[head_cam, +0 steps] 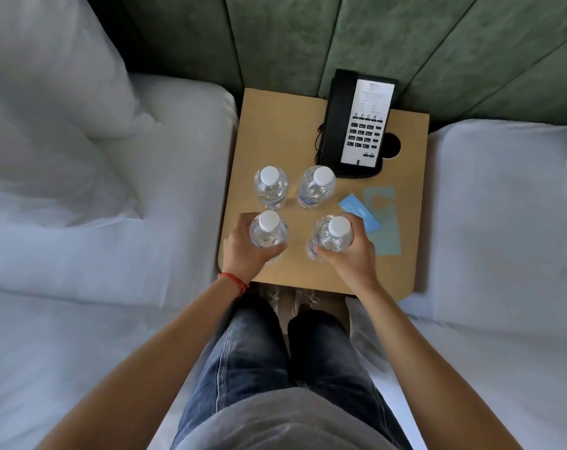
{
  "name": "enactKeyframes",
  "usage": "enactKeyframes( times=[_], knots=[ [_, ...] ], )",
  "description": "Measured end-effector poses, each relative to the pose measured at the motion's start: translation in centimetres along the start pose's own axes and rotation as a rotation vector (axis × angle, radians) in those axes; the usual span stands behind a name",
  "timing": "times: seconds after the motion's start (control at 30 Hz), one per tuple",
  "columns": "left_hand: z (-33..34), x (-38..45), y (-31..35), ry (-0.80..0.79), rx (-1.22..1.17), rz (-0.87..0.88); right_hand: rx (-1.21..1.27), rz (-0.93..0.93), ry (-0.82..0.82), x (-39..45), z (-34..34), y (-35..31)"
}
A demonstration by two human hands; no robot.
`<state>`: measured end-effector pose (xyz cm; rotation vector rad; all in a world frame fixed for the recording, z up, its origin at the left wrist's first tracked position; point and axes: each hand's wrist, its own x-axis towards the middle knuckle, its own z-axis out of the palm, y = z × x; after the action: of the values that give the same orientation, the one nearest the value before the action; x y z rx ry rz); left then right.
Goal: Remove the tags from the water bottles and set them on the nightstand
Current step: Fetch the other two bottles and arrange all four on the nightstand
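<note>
Head view: four bottles upright on counter (275,125). Left hand (246,251) grips near-left bottle (268,232); right hand (350,254) grips near-right bottle (334,237), partly covering blue tags (383,222). Phone (357,125) far right. Beds flank counter closely.

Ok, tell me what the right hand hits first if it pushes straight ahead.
Probably the far right bottle, standing just beyond the near right bottle that the right hand grips; depth is unclear, so the blue tags are possible too.

Black desk phone (357,125) sitting toward the back by a round cutout (393,145), its cord (318,138) trailing along its left side, white beds lying on either side (113,190) (503,206), green padded headboard (340,37) rising behind
</note>
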<state>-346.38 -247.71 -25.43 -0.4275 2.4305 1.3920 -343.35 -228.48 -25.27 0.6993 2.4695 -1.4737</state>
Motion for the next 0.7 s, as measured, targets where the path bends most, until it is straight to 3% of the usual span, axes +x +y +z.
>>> enactKeyframes(
  times=[0.33,0.7],
  knots=[
    [1.6,1.0,-1.6,0.016,0.023,-0.059,-0.009,-0.017,-0.047,1.3,0.8,2.0],
    [1.2,-0.7,-1.6,-0.067,0.075,0.023,-0.070,-0.082,-0.149,0.5,0.6,3.3]
  ],
)
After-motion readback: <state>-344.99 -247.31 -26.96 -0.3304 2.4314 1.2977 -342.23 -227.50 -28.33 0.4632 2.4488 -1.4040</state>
